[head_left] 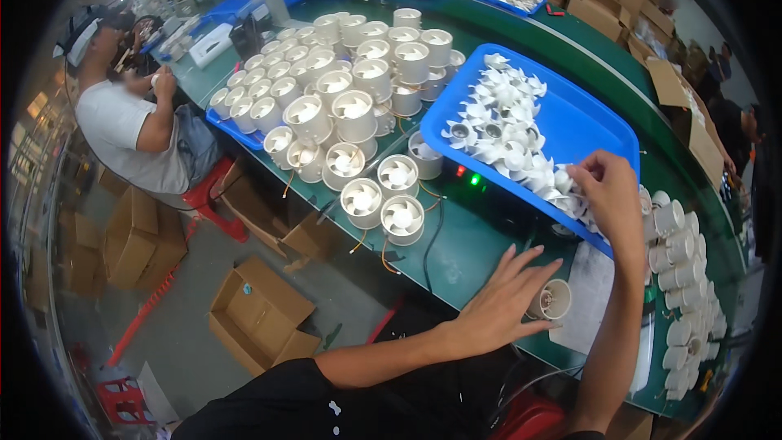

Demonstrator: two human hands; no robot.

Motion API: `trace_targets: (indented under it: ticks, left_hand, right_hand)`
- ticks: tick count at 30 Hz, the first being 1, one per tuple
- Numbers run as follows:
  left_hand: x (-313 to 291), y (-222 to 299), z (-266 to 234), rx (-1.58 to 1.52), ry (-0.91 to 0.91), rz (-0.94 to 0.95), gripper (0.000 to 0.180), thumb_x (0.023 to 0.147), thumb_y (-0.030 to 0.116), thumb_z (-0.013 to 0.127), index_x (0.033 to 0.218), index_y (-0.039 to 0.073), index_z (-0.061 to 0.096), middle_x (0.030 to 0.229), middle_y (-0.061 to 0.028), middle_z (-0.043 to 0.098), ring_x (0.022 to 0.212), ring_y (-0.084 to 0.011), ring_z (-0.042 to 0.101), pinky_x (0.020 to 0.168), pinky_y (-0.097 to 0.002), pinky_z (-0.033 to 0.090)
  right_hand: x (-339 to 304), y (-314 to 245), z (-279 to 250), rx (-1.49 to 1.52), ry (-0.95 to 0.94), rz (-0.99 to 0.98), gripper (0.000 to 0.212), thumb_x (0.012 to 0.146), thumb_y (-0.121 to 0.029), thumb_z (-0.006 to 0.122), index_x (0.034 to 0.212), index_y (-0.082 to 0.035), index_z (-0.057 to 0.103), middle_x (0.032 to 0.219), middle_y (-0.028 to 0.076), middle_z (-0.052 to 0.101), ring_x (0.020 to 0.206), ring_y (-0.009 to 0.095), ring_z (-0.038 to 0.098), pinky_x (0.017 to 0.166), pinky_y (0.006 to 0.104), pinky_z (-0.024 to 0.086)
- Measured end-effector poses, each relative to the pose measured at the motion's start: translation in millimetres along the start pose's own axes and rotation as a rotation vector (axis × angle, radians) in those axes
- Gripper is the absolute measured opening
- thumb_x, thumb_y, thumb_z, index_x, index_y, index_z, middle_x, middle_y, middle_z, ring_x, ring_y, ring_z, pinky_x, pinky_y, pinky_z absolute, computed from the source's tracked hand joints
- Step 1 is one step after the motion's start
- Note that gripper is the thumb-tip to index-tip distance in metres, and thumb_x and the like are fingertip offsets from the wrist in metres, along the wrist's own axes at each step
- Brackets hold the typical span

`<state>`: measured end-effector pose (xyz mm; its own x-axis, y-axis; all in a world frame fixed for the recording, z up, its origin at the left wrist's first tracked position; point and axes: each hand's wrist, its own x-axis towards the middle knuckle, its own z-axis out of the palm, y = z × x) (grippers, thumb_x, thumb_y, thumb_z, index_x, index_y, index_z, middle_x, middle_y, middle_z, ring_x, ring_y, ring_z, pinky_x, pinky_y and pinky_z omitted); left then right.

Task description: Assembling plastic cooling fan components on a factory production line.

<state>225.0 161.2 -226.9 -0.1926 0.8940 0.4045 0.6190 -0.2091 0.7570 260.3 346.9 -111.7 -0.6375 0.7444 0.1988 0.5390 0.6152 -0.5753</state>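
Note:
My right hand (609,195) reaches over the near right end of a blue tray (582,110). Its thumb and fingers pinch a white fan impeller (564,180) at the edge of a pile of white impellers (509,118). My left hand (509,297) is low over the green bench, fingers stretched and spread. Beside it stands a white cylindrical housing (557,300), open end up, with copper-coloured parts inside; whether the fingers touch it I cannot tell.
Many assembled white fans (354,114) stand stacked on the left bench, some wires trailing. White housings (684,269) are stacked at right. Small red and green lights (475,180) glow beneath the tray. A seated co-worker (134,114) and cardboard boxes (261,310) are at left.

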Motion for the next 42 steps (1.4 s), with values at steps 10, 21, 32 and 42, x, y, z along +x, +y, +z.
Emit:
trace_targets:
  ticks: [10,21,32,42]
  left_hand:
    - [2,-2,-4,0.011,-0.032,0.003,0.070,0.082,0.033,0.078,0.138,0.002,0.049,0.132,-0.0161,0.056,0.143,-0.0338,0.033,0.118,-0.0598,0.017]
    - [1,0,-5,-0.018,-0.001,-0.008,0.066,0.080,0.028,0.079,0.135,0.003,0.052,0.130,-0.0174,0.058,0.141,-0.0332,0.037,0.118,-0.0585,0.017]
    - [2,0,-5,-0.004,-0.040,-0.020,0.067,0.080,0.028,0.080,0.136,0.005,0.052,0.129,-0.0154,0.061,0.142,-0.0319,0.037,0.118,-0.0594,0.017]
    - [3,1,-4,0.003,-0.037,-0.021,0.067,0.080,0.028,0.081,0.136,0.005,0.053,0.129,-0.0156,0.061,0.142,-0.0318,0.037,0.117,-0.0605,0.017]
  right_hand:
    - [14,-1,4,0.169,0.042,-0.173,0.016,0.082,-0.012,0.073,0.087,0.004,0.069,0.069,0.008,0.063,0.063,0.014,0.054,0.059,0.0295,0.044]
    - [5,-11,-8,-0.054,-0.042,-0.286,0.014,0.081,-0.007,0.072,0.088,0.003,0.068,0.076,0.016,0.064,0.069,0.027,0.062,0.067,0.0368,0.049]
    - [14,13,-6,0.016,0.036,-0.187,0.023,0.081,-0.015,0.076,0.095,0.002,0.069,0.079,0.015,0.066,0.072,0.027,0.064,0.068,0.0359,0.050]
    - [38,21,-1,-0.037,-0.049,0.139,0.028,0.081,-0.022,0.079,0.085,0.005,0.073,0.076,0.019,0.070,0.069,0.024,0.068,0.065,0.0354,0.052]
